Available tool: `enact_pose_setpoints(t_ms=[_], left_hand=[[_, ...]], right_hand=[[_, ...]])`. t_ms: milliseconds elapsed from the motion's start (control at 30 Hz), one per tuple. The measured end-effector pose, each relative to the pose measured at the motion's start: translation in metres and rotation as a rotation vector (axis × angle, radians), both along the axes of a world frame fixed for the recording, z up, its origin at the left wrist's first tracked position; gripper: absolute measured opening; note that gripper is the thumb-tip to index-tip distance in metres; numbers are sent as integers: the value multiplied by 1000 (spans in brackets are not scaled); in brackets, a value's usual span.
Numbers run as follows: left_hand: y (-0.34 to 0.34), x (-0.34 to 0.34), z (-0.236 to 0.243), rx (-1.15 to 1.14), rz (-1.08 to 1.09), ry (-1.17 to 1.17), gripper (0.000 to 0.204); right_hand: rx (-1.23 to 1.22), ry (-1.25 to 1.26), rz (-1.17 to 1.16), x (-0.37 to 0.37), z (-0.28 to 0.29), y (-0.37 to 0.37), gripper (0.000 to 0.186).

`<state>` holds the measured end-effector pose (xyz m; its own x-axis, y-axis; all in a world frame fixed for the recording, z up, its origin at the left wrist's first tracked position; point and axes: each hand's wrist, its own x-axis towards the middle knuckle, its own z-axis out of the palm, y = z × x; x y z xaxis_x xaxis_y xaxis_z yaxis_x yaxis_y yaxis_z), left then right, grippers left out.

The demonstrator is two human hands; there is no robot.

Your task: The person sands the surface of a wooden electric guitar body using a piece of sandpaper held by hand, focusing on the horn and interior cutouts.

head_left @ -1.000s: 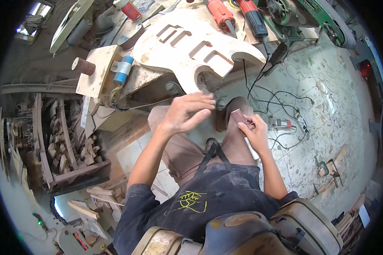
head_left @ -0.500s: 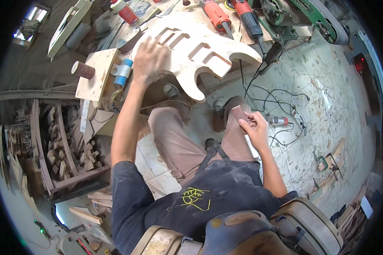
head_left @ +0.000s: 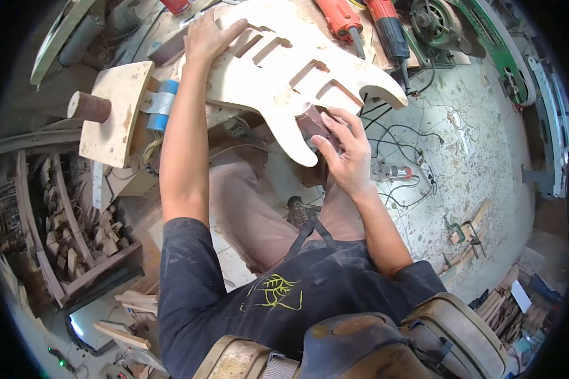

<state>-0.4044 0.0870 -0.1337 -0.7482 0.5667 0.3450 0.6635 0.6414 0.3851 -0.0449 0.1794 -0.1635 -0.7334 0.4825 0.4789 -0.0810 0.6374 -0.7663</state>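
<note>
A pale wooden guitar body (head_left: 265,82) with routed cavities lies over the near edge of the workbench, its two horns toward me. My left hand (head_left: 207,36) grips its rounded left end, thumb stretched across the top face and fingers over the rim. In my right hand (head_left: 348,151) is a brown sanding block (head_left: 312,122), held between thumb and fingers. The block sits against the inner curve of the cutaway between the horns. Part of the block is hidden behind my fingers.
Red power tools (head_left: 339,18) lie on the bench beyond the body, near a green belt sander (head_left: 433,25). A wooden board with a sanding drum (head_left: 90,107) and a blue cylinder (head_left: 164,106) stand at left. Black cables (head_left: 395,148) trail over the floor. Wood offcuts (head_left: 95,234) fill a rack.
My left hand has moved away from me to the body's left end. My right hand has brought the sanding block up from beside my thigh into the cutaway. My view has shifted.
</note>
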Motion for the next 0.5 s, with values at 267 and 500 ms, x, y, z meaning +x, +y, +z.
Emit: enact_pose_setpoints(t_ms=[267, 500], left_hand=[[6, 5, -2, -33, -20, -30, 81], [10, 4, -12, -103, 34, -20, 73]], right_hand=[[125, -92, -37, -33, 21, -14, 35], [184, -91, -3, -33, 18, -9, 35]])
